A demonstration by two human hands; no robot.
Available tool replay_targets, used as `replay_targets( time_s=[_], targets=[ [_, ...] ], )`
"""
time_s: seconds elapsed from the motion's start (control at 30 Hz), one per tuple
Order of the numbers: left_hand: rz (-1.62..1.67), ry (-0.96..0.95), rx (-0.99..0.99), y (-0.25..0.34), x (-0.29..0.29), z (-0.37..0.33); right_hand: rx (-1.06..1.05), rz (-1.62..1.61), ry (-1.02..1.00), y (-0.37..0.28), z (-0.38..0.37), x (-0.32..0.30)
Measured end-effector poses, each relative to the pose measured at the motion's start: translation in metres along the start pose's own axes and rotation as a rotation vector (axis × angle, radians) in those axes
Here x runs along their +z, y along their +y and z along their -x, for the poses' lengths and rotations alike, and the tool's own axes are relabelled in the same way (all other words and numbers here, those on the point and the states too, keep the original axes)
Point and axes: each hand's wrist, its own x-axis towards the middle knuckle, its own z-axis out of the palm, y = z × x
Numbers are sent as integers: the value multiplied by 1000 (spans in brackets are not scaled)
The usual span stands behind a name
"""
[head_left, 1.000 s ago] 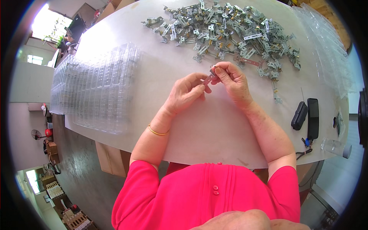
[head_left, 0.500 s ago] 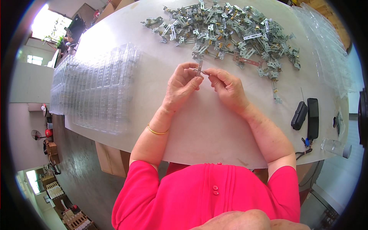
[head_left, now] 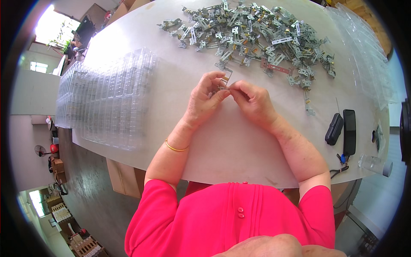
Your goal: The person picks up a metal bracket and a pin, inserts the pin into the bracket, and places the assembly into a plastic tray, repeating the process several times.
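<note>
Over the middle of the table my two hands meet at one small metal bracket [head_left: 228,78]. My left hand [head_left: 206,95] is closed on it, thumb and fingers gripping its lower end, while its frame sticks up past the fingertips with a brass-coloured bit showing. My right hand [head_left: 255,103] pinches at the bracket's near end, thumb against forefinger; whatever lies between those fingertips is too small to make out. Just beyond the hands spreads a heap of similar metal brackets [head_left: 252,36], with a reddish one [head_left: 278,68] at its near side.
Clear plastic trays [head_left: 111,100] stand in a row on the left of the table [head_left: 239,158]. More clear plastic trays [head_left: 364,51] lie at the far right. Nearer on the right are a black case [head_left: 334,129], a phone [head_left: 349,132], keys [head_left: 342,159] and a clear bottle [head_left: 372,165].
The bracket has turned in my left hand, so its open frame now shows. My right fingertips have come in against it and the two hands are closer together.
</note>
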Motion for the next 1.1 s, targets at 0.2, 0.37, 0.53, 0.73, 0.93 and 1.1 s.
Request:
replay_targets(
  time_s=[0.2,0.37,0.53,0.73,0.93,1.1],
  targets=[
    [1,-28,46,0,2,-2,-26,19,20,3,-3,-3],
    [-33,-22,30,1,2,0,72,-83,34,2,-2,-1],
    [9,19,40,-2,1,0,-26,78,-78,-1,-4,-6],
    [258,-43,-117,13,-6,-2,239,-239,94,5,-4,-7],
    [349,-309,-288,20,-11,-1,143,-606,121,13,-11,-7],
    [373,-298,-331,25,-12,1,206,-564,55,14,-9,-8]
  ],
)
